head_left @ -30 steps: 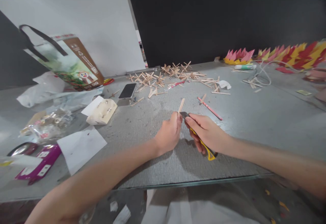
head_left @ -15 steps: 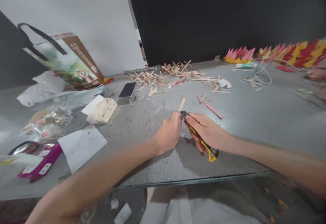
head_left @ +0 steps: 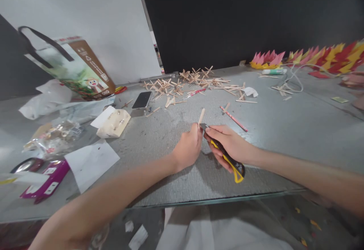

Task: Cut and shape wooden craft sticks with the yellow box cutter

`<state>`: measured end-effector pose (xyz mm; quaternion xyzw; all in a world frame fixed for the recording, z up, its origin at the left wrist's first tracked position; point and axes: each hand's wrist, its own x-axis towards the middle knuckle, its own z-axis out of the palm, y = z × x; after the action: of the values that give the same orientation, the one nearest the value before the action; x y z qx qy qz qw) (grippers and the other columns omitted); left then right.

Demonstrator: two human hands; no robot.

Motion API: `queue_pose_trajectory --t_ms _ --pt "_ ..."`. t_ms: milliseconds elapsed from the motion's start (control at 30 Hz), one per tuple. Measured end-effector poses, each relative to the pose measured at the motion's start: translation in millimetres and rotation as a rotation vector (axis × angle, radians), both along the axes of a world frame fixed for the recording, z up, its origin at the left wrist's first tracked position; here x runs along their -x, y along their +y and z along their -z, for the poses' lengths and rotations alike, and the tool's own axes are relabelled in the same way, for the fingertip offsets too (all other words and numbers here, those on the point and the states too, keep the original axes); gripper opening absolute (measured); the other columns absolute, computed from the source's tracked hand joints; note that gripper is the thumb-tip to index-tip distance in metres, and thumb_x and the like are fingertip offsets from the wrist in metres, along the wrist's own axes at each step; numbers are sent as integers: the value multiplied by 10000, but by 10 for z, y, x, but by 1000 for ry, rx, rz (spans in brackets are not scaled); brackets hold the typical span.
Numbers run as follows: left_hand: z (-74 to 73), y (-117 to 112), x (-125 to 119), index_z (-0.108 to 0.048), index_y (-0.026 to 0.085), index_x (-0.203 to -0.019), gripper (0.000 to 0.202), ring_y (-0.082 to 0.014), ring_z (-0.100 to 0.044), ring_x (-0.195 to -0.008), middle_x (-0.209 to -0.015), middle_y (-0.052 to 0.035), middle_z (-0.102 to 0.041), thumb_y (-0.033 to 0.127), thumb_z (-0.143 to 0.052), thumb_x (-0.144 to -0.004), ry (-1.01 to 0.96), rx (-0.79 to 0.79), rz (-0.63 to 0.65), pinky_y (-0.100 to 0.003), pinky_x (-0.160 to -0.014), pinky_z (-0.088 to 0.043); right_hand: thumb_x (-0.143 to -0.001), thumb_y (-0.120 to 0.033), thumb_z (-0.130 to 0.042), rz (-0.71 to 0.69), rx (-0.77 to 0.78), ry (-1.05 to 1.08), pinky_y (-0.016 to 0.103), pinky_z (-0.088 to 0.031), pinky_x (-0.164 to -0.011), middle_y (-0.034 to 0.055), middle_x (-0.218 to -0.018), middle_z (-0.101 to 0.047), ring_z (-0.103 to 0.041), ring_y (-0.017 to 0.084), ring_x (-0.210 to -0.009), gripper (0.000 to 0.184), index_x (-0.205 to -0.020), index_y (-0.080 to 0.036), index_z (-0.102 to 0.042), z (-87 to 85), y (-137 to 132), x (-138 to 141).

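Observation:
My left hand is closed around a flat wooden craft stick, whose upper end sticks up past the fingers. In my right hand is a black and yellow utility knife, its tip against the stick just above my left fingers. The lower part of the stick is hidden by my left hand. Beyond my right hand lies a red patterned pencil with a small stick piece across it. Farther back is a heap of wooden sticks, many joined into star shapes.
To the left are a phone, a cream box, white paper, a purple package and a printed bag. Paper crowns, a glue stick and a white cable lie back right. The table's front edge runs close by.
The knife's handle has tilted slightly downward in my right hand, and its tip has shifted a little left with the stick. My left hand keeps its hold.

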<state>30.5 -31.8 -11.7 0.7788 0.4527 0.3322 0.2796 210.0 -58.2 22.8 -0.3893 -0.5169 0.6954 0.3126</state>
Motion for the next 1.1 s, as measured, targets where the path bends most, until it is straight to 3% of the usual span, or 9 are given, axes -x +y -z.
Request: queue_pose_trajectory --t_ms 300,433,667,1100 --pt "39 40 21 -450 242 -923 246 -138 -441 -500 -620 50 -482 371 -352 -1109 -48 -2 15 -280 -548 -295 -1057 -452 -453 -171 234 306 211 -419 -234 -117 -493 -420 -396 109 -262 268 -875 -256 -458 -58 109 -89" --pt "18 52 17 -455 229 -935 287 -126 -464 -540 -649 47 -497 373 -289 -1120 -71 -24 32 -267 -578 -337 -1069 -443 -429 -194 196 338 200 -398 -233 -115 -485 -413 -415 110 -256 274 -879 -249 -469 -53 115 -110" --pt "13 64 7 -399 235 -867 378 -116 -420 -535 -632 61 -451 475 -256 -1122 -58 13 -5 -263 -566 -330 -1077 -525 -445 48 -137 -92 205 -414 -257 -93 -533 -520 -558 136 -299 344 -874 -247 -449 -8 17 -87" --pt "7 34 32 -472 233 -971 412 -144 -486 -566 -670 43 -501 514 -215 -1128 59 23 39 -292 -594 -353 -1095 -451 -368 91 -237 -361 201 -397 -229 -99 -539 -475 -542 120 -287 298 -875 -254 -408 -4 23 -37"
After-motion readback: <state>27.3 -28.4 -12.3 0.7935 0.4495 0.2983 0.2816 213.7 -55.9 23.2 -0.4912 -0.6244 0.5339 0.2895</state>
